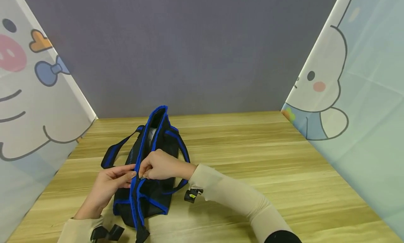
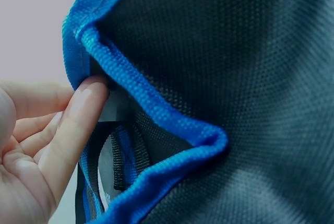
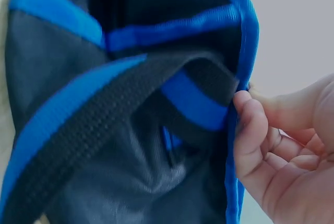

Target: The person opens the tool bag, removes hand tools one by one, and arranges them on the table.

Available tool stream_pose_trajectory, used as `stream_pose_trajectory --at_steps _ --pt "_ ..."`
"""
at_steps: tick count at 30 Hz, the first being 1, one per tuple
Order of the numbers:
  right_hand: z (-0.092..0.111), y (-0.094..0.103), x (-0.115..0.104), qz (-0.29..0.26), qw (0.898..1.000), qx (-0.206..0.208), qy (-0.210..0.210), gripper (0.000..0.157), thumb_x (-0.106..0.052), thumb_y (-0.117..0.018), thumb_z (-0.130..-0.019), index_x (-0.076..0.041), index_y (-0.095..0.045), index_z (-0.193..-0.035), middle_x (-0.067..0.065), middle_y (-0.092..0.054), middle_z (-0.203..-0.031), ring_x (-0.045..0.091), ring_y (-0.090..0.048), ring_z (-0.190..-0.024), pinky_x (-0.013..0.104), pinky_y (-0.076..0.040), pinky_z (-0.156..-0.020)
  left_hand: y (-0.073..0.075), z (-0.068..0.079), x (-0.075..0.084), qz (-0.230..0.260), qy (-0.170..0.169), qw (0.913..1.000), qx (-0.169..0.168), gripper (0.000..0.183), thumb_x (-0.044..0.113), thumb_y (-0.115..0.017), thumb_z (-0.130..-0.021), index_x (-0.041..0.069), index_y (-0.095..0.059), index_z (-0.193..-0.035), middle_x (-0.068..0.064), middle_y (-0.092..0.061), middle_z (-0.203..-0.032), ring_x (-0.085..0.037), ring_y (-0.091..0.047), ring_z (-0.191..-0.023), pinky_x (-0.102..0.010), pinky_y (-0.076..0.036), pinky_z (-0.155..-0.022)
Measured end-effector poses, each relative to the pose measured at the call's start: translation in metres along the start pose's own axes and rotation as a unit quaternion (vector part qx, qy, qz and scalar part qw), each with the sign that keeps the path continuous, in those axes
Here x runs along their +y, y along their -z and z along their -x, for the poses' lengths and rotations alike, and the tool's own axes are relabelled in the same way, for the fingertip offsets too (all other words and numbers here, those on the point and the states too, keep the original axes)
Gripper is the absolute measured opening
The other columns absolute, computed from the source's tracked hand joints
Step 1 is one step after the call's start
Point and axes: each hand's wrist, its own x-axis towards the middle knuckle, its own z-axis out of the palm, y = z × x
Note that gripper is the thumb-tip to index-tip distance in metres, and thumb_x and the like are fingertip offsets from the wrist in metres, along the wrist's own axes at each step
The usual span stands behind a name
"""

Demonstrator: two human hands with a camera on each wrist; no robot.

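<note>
A black fabric bag [image 1: 124, 208] with blue trim lies on the table, its long mouth running away from me. My left hand [image 1: 105, 188] pinches the left rim of the mouth between thumb and fingers, as the left wrist view also shows. Just across from it, my right hand [image 1: 164, 164] has its fingers curled and pinches the bag's blue-edged rim [image 3: 233, 156]. Whether a zipper pull sits between those fingertips is hidden. Toward the far end the mouth gapes, and something pale [image 1: 151, 135] shows inside. A dark tab [image 1: 142, 234] hangs at the near end.
One black-and-blue strap handle [image 1: 110, 155] loops out to the left and another strap [image 1: 184, 150] to the right, under my right wrist. The wooden table [image 1: 252, 159] ends at a grey back panel [image 1: 189, 53]. Printed cartoon panels [image 1: 363, 95] stand at both sides.
</note>
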Motion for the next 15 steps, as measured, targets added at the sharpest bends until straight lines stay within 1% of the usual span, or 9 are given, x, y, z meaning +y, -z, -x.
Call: stream_pose_trajectory --at_steps 3,8,11,15 --pt "0.003 -0.002 -0.005 0.015 1.000 -0.005 0.022 0.014 0.002 -0.068 -0.088 -0.007 -0.079 -0.089 -0.004 -0.074 -0.081 -0.005 -0.054 -0.062 0.006 -0.045 -0.060 0.000 0.000 0.000 0.005 -0.007 1.0000 0.000 0.038 -0.010 -0.060 -0.094 0.021 -0.078 -0.106 0.004 -0.073 -0.087 -0.010 -0.066 -0.070 -0.023 -0.059 -0.059" --pt "0.007 -0.004 -0.009 0.024 1.000 -0.005 0.017 0.016 0.004 -0.067 -0.088 -0.007 -0.078 -0.088 -0.005 -0.074 -0.081 -0.005 -0.053 -0.061 0.006 -0.044 -0.058 0.000 0.000 0.000 0.008 -0.014 0.9998 -0.009 0.037 -0.010 -0.060 -0.094 0.019 -0.078 -0.108 0.004 -0.074 -0.089 -0.010 -0.067 -0.071 -0.023 -0.060 -0.060" --pt "0.009 -0.005 -0.011 0.027 0.999 -0.007 0.025 0.016 0.003 -0.067 -0.088 -0.007 -0.078 -0.088 -0.004 -0.074 -0.082 -0.005 -0.053 -0.061 0.005 -0.043 -0.058 0.000 0.000 -0.001 0.013 -0.020 0.9996 -0.012 0.038 -0.011 -0.059 -0.094 0.018 -0.078 -0.109 0.003 -0.074 -0.089 -0.010 -0.067 -0.072 -0.023 -0.060 -0.060" --pt "0.011 -0.007 -0.015 0.043 0.998 -0.015 0.031 0.016 0.002 -0.066 -0.089 -0.009 -0.079 -0.089 -0.007 -0.073 -0.081 -0.005 -0.049 -0.057 0.006 -0.040 -0.055 0.000 0.001 -0.003 0.022 -0.024 0.9994 -0.013 0.039 -0.012 -0.059 -0.094 0.019 -0.078 -0.109 0.003 -0.074 -0.089 -0.011 -0.067 -0.072 -0.023 -0.060 -0.060"
